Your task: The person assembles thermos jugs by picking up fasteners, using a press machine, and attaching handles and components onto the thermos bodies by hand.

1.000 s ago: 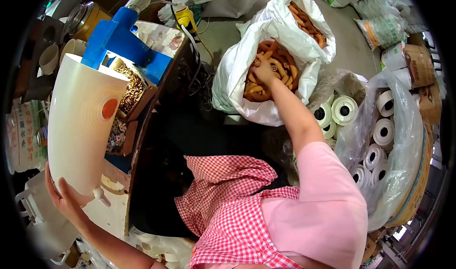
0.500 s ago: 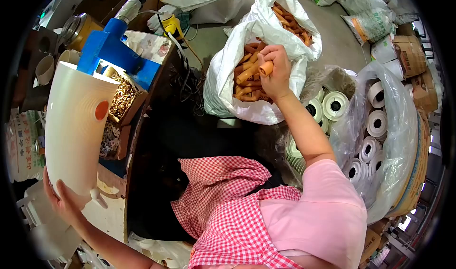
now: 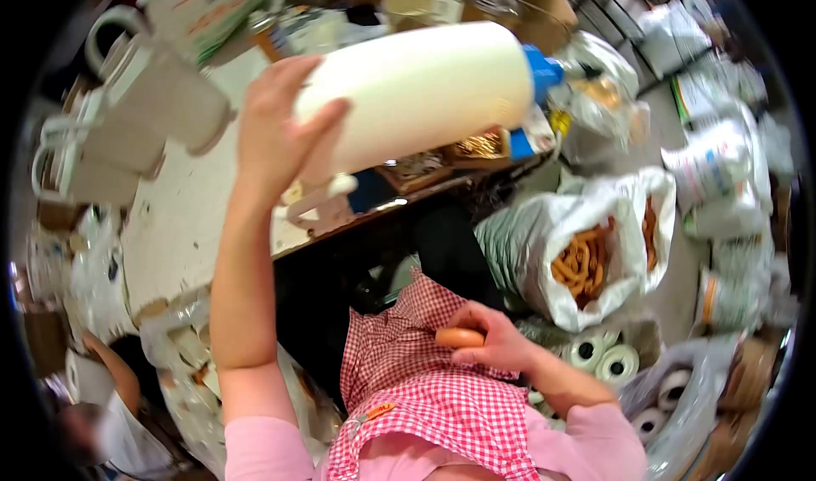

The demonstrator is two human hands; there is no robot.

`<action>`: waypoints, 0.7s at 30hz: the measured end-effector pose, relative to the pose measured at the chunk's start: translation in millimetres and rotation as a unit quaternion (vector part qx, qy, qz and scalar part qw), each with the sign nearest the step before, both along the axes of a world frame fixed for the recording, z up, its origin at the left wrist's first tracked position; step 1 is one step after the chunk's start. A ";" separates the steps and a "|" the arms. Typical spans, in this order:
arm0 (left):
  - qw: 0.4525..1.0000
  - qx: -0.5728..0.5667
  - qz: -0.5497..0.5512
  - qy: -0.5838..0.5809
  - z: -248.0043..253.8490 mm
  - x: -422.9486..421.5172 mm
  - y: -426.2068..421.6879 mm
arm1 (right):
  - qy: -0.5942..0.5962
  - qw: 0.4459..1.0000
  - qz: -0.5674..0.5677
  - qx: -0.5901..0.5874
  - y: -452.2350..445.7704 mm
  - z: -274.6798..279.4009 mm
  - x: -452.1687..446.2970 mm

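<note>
A large white tapered cylinder shell point(image 3: 416, 90) lies almost level across the upper middle, its far end at a blue machine part point(image 3: 541, 73). My left hand point(image 3: 285, 124) is closed round the shell's near end, with fingers over the top and thumb against the side. A white knobbed piece point(image 3: 327, 199) shows below that end. My right hand point(image 3: 497, 341) is held over the checkered apron point(image 3: 408, 336), fingers pinching a short orange-brown curved handle piece point(image 3: 460, 337). Similar orange pieces point(image 3: 580, 262) fill a white woven sack point(image 3: 535, 247) to the right.
White jugs with handles point(image 3: 174, 94) stand at the left of the worktable point(image 3: 183, 226). A small box of brass-coloured parts point(image 3: 481, 146) sits behind the shell. Bags of white ringed parts point(image 3: 616, 363) are at lower right. Another person point(image 3: 127, 421) is at lower left.
My right hand has left the sack and come back over my lap with an orange piece. The view has turned to the left. My left hand stays on the white shell.
</note>
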State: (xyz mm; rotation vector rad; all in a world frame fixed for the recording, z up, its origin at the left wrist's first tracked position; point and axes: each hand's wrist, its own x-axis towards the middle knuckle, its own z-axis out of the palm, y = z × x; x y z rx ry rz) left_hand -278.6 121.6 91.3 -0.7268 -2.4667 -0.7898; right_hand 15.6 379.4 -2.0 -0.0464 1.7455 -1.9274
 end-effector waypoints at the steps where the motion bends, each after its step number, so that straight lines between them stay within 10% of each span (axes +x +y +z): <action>1: 1.000 -0.004 0.022 -0.001 1.6 4.1 2.7 | -0.017 1.000 0.012 -0.001 -5.7 2.4 -0.2; 6: 0.999 0.028 0.037 -0.002 -2.5 3.8 2.6 | 0.010 0.968 0.075 0.238 -1.5 17.0 -43.5; 9: 0.997 0.052 0.062 -0.006 -9.8 4.5 0.3 | 0.167 0.955 -0.110 0.218 -4.8 97.8 -125.5; 14: 0.991 0.096 0.086 -0.024 -9.0 8.0 -0.2 | 0.414 0.831 0.035 0.370 -65.9 203.8 -260.8; 21: 0.988 0.109 0.099 -0.054 -13.6 9.1 -0.2 | 0.212 0.909 0.071 0.352 -80.7 178.4 -323.6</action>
